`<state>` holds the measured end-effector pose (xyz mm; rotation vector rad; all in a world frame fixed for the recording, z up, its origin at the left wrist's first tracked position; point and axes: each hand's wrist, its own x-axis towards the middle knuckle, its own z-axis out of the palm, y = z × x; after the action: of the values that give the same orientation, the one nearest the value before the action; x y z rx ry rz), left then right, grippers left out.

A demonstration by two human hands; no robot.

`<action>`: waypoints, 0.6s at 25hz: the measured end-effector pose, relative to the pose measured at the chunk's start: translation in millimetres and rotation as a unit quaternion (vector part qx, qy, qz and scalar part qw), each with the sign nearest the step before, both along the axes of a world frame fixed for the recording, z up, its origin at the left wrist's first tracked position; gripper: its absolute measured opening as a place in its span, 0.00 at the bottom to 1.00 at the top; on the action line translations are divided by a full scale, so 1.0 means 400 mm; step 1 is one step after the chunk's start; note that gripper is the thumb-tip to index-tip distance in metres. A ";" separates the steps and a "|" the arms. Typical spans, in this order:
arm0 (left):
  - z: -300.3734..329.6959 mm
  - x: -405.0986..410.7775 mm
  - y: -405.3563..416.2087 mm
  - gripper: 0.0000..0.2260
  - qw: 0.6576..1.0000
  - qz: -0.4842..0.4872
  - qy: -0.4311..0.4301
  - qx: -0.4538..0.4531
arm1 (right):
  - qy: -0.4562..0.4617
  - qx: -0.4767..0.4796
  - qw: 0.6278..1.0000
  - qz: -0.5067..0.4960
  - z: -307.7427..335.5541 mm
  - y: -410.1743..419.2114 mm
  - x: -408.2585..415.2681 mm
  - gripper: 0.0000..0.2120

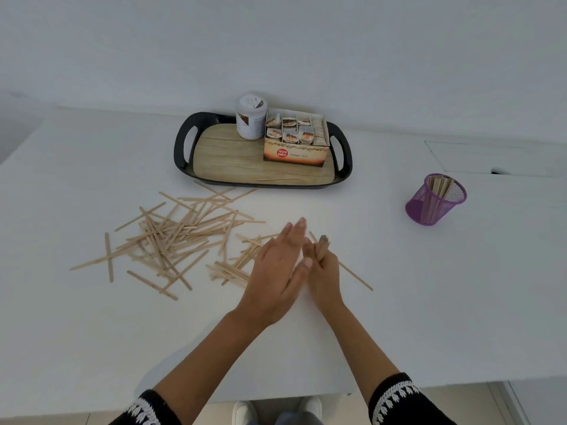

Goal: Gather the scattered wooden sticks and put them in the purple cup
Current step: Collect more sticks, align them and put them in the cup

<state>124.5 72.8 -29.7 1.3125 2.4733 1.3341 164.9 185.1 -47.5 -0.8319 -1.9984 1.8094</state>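
Several thin wooden sticks (171, 237) lie scattered in a loose pile on the white table, left of centre. A smaller heap of sticks (233, 268) lies just left of my hands. My right hand (325, 271) is shut on a bundle of sticks (322, 242) held upright on the table. My left hand (276, 268) is flat with fingers apart, pressed against the bundle's left side. One stick (356, 276) lies on the table right of my right hand. The purple mesh cup (435, 200) stands at the right with several sticks inside it.
A black tray with a wood-look floor (227, 154) sits at the back centre, holding a white jar (251, 116), a box of tea bags (296, 139) and one stray stick (277, 179). The table's near edge runs just above my sleeves.
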 end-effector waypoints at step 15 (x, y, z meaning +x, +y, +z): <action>0.104 -0.006 0.094 0.21 0.817 -0.174 -0.550 -0.023 | 0.024 -0.346 0.925 0.153 0.089 0.144 0.059 0.26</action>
<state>122.0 110.4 12.0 0.5874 1.3707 1.3376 188.5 242.8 -11.8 -0.6493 -1.5047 2.7589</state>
